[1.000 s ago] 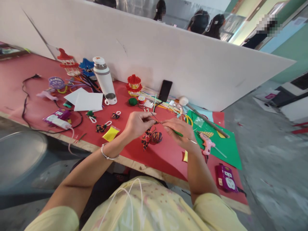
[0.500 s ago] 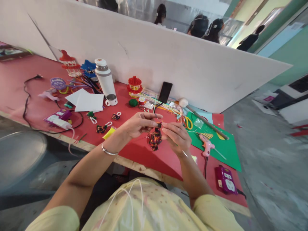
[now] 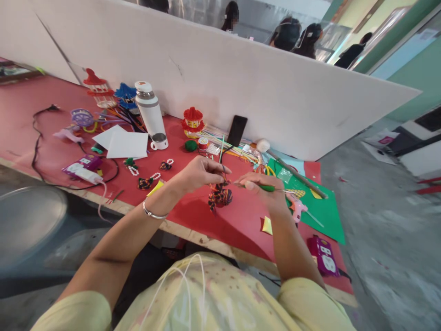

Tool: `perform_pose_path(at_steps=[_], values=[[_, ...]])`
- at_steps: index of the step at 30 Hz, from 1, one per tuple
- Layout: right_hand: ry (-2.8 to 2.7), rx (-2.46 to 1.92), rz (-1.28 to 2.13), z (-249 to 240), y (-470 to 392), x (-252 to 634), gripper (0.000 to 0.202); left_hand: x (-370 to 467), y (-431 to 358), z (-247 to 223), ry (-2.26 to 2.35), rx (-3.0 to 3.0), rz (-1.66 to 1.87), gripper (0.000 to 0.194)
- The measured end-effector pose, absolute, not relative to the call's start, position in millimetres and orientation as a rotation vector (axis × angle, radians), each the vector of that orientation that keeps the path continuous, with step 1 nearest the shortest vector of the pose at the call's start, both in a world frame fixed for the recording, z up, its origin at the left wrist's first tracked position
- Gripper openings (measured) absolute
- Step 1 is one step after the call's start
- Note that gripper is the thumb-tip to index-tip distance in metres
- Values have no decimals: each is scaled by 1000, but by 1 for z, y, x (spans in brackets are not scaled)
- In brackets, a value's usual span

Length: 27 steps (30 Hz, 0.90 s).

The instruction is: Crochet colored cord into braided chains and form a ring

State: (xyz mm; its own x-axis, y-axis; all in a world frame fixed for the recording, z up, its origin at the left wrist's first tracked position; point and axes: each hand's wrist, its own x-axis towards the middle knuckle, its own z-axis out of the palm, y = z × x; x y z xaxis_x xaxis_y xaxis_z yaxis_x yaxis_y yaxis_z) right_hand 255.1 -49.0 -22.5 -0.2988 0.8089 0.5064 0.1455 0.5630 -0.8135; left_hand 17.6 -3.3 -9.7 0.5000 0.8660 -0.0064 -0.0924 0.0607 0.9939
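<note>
A dark multicolored yarn piece (image 3: 219, 196) hangs from the pinched fingers of my left hand (image 3: 203, 174), above the red tabletop. My right hand (image 3: 263, 186) is closed around a crochet hook (image 3: 268, 188) with a green handle. The hook's thin tip points left, close to the top of the yarn piece; whether it sits in a loop is too small to tell. Small finished-looking yarn pieces with white bead loops (image 3: 146, 183) lie left of my left hand. A green yarn ball (image 3: 190, 145) and a red spool (image 3: 203, 143) are behind it.
A white bottle (image 3: 151, 117), white papers (image 3: 127, 145) and a purple power strip (image 3: 82, 166) are at the left. A phone (image 3: 237, 131) leans on the white partition (image 3: 206, 64). At the right are a pink glue gun (image 3: 296, 207), green sheet (image 3: 324, 216) and another purple strip (image 3: 324, 257). People are beyond.
My right hand has moved slightly right, away from the yarn piece, and the green-handled hook now shows across its fingers. The yarn piece has turned and hangs from my left hand.
</note>
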Motion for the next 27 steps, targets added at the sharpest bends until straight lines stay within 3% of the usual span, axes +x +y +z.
perform_pose_path(at_steps=[4, 9, 17, 24, 27], values=[[-1431, -708, 929, -60, -42, 241, 34, 28, -6, -17, 645, 1115, 773, 34], [-1421, -835, 606, -82, -47, 224, 19, 36, -7, -28, 735, 1099, 928, 31], [-1412, -853, 564, -75, -52, 224, 17, 34, -3, -34, 692, 1074, 996, 56], [-1460, -993, 84, -81, -61, 205, 20, 52, -14, -37, 780, 979, 1233, 48], [-1416, -899, -83, -89, -57, 198, 20, 55, -17, -37, 706, 718, 1105, 50]])
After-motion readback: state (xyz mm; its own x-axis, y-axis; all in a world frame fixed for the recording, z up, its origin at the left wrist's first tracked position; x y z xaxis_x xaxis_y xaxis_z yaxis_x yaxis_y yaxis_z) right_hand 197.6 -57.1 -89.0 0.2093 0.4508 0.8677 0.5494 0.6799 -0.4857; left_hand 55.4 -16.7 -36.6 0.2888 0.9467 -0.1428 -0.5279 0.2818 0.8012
